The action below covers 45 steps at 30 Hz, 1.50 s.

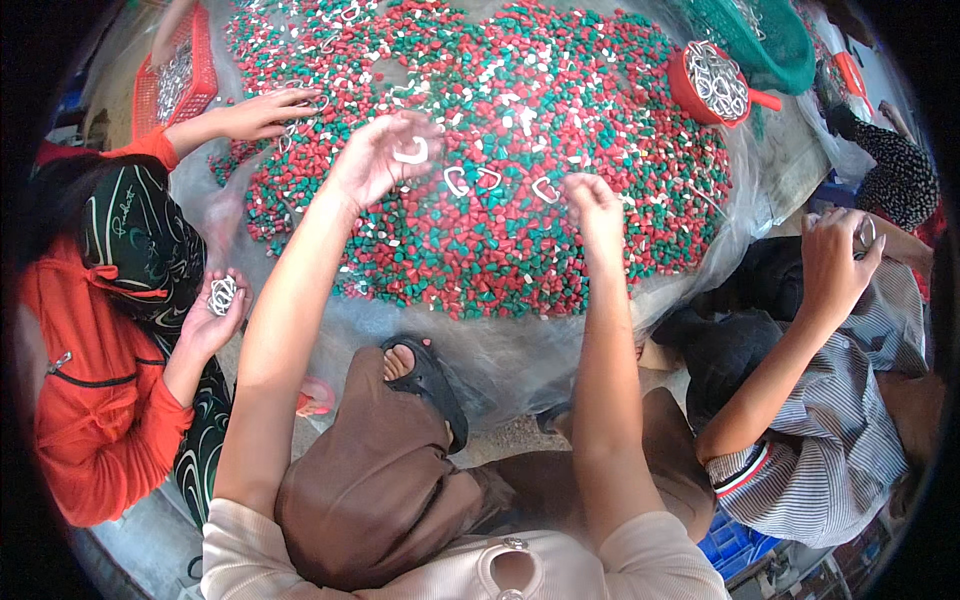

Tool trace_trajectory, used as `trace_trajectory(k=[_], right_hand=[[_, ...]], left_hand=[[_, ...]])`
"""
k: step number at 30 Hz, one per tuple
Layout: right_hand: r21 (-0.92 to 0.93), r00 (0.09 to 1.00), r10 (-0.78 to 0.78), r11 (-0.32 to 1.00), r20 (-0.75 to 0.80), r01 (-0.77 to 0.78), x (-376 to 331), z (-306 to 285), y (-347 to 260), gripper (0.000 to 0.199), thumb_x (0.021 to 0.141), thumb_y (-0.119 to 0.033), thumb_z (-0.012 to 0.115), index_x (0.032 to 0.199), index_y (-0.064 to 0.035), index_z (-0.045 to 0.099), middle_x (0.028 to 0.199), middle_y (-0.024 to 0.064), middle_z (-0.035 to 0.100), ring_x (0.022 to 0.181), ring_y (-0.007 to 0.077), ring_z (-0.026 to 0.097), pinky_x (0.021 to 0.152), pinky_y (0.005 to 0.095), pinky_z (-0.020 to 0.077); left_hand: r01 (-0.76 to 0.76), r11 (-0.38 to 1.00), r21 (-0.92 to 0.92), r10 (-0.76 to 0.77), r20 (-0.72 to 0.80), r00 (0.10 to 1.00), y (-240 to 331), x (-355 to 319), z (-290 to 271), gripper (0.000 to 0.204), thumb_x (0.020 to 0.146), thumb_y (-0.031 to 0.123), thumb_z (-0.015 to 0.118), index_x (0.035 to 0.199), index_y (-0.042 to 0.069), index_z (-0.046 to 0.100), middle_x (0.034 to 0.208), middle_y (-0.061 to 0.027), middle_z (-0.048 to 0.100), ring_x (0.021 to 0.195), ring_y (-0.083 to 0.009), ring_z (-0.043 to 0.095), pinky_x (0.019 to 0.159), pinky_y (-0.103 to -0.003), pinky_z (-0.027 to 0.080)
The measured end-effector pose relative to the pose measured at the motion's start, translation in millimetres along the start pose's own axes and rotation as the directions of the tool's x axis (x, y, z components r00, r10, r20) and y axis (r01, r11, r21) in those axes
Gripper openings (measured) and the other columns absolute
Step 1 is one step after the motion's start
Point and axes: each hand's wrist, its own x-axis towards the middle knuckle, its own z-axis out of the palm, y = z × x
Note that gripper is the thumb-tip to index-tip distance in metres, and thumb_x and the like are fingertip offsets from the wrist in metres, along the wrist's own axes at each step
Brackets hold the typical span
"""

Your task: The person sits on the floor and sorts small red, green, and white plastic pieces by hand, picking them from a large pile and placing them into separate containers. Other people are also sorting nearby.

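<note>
Ring (538, 193) aslant down-right beside right hand (597, 200)

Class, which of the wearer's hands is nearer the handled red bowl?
Right. The right hand shows below and left of the red bowl; the left hand shows farther left.

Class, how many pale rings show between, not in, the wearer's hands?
3: one ring nearest the left hand, a middle ring, another ring nearest the right hand. Some may be hidden.
</note>
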Motion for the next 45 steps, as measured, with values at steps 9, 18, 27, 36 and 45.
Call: trace_trajectory(k=[9, 18, 27, 36, 45], right_hand=[[-0.447, 0.981, -0.190, 0.876, 0.028, 0.182, -2, 18, -4, 0.022, 0.076, -0.025, 0.070, 0.085, -0.0056, 0.064, 0.063, 0.0011, 0.056, 0.061, 0.0139, 0.054, 0.058, 0.0288, 0.0422], [0.763, 0.938, -0.013, 0.586, 0.346, -0.273, -23, 14, -11, 0.026, 0.081, -0.017, 0.056, 0.104, -0.0054, 0.054, 0.101, 0.0118, 0.061, 0.094, 0.0292, 0.060, 0.073, 0.0353, 0.0498], [0.811, 0.889, 0.114, 0.371, 0.443, -0.452, -42, 64, -25, 0.032, 0.093, -0.033, 0.048, 0.109, -0.0066, 0.055, 0.099, 0.0080, 0.061, 0.092, 0.0209, 0.061, 0.075, 0.0329, 0.0529], [0.841, 0.804, 0.249, -0.197, 0.540, -0.504, -32, 27, 4, 0.019, 0.090, -0.025, 0.055, 0.094, -0.0063, 0.059, 0.092, 0.0064, 0.059, 0.073, 0.0123, 0.059, 0.055, 0.0216, 0.0533], [0.816, 0.823, 0.256, 0.164, 0.508, -0.554, -41, 27, -34, 0.013, 0.089, -0.023, 0.058, 0.092, -0.0104, 0.057, 0.092, 0.0073, 0.058, 0.072, 0.0137, 0.056, 0.043, 0.0164, 0.0431]], left_hand=[[-0.033, -0.214, 0.976, 0.433, 0.126, 0.893, -50, -12, 32, 0.019, 0.078, 0.019, 0.064, 0.091, 0.005, 0.061, 0.085, -0.0080, 0.061, 0.074, -0.0234, 0.060, 0.066, -0.036, 0.047], [-0.130, 0.138, 0.982, 0.268, 0.090, 0.959, -26, -24, 62, 0.016, 0.077, 0.015, 0.061, 0.087, 0.003, 0.058, 0.079, -0.0111, 0.063, 0.073, -0.0243, 0.064, 0.066, -0.036, 0.050], [-0.550, -0.103, 0.829, 0.358, 0.547, 0.757, -46, -11, 109, 0.018, 0.079, 0.016, 0.062, 0.091, 0.003, 0.058, 0.091, -0.0116, 0.058, 0.094, -0.0292, 0.055, 0.082, -0.040, 0.045], [-0.239, -0.515, 0.823, 0.214, 0.394, 0.894, -70, 15, 55, 0.021, 0.081, 0.018, 0.058, 0.099, 0.008, 0.058, 0.101, -0.0070, 0.053, 0.105, -0.0254, 0.049, 0.083, -0.041, 0.042], [-0.191, -0.622, 0.759, 0.150, 0.355, 0.923, -63, 17, 66, 0.020, 0.076, 0.008, 0.055, 0.096, 0.006, 0.058, 0.097, -0.0077, 0.057, 0.101, -0.0251, 0.051, 0.085, -0.044, 0.040]])
